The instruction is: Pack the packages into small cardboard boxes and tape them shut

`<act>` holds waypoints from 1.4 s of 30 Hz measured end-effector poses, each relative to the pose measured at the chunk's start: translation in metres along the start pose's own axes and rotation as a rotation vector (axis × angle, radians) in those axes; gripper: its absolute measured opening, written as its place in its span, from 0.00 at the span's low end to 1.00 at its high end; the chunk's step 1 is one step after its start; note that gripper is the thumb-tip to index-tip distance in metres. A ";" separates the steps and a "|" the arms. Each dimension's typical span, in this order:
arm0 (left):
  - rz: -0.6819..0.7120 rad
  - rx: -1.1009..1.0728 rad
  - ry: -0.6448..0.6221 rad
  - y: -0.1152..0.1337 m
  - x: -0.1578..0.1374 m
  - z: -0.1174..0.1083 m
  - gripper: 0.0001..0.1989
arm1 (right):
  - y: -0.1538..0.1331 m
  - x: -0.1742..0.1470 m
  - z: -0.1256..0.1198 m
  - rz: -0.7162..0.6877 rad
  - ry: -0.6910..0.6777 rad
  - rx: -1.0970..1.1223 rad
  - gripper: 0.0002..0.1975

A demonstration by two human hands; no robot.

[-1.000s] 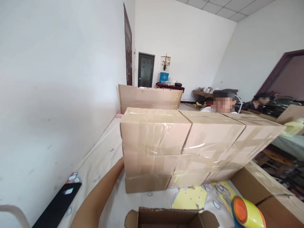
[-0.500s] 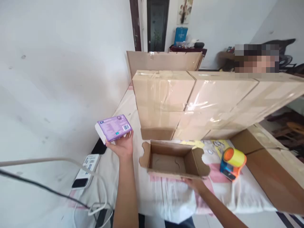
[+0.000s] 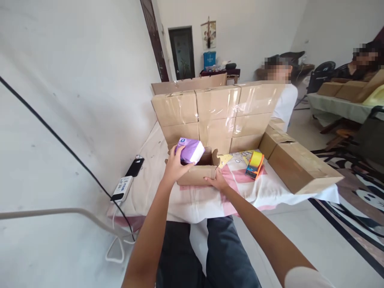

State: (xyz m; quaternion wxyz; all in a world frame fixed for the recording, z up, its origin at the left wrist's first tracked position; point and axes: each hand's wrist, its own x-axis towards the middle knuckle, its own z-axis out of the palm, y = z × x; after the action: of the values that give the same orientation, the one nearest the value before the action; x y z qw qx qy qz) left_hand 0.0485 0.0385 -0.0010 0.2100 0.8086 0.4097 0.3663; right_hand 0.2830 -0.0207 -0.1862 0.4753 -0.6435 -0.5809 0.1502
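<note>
Left hand (image 3: 175, 166) is clasping purple pack (image 3: 189, 149) over open carton (image 3: 194, 177) | right hand (image 3: 219, 180) is gripping carton's near right corner | tape dispenser (image 3: 255, 165) is sitting on cloth (image 3: 207, 205), right of carton

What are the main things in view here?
packet: 1, purple and white, over open box
open box: 1, brown, table
stacked boxes: about nine visible, brown, behind
side boxes: at least two, brown, right
tape dispenser: 1, yellow, orange, blue, table
black slab: 1, black, left
white device: 1, white, black, left
tablecloth: 1, white, pink, yellow, table
doors: 2, dark, background
bag: 1, blue, background
other people: 2, white and dark tops, background
left hand: 1, bare, holding packet
right hand: 1, bare, against open box
legs: 2, dark trousers, below
</note>
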 end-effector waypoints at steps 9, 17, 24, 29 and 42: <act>-0.047 0.306 -0.049 0.017 -0.049 0.014 0.38 | 0.005 0.005 0.003 -0.022 -0.036 0.045 0.44; 0.010 0.114 -0.068 0.007 -0.060 0.003 0.34 | 0.007 0.006 0.004 -0.026 -0.041 0.035 0.45; -0.105 0.243 -0.240 0.007 -0.006 -0.001 0.35 | 0.004 0.003 0.004 -0.042 -0.015 0.013 0.48; -0.132 0.415 -0.014 0.011 0.017 0.028 0.31 | 0.005 0.004 0.004 -0.070 -0.015 0.060 0.51; -0.172 0.700 -0.262 -0.004 0.018 0.046 0.34 | 0.007 0.005 0.007 -0.023 -0.029 0.040 0.61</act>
State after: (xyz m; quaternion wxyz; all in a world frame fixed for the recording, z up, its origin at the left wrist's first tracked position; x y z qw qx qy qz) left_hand 0.0886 0.0534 -0.0255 0.0015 0.8340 0.5462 0.0787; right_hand 0.2841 -0.0119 -0.1934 0.4813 -0.6249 -0.5920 0.1654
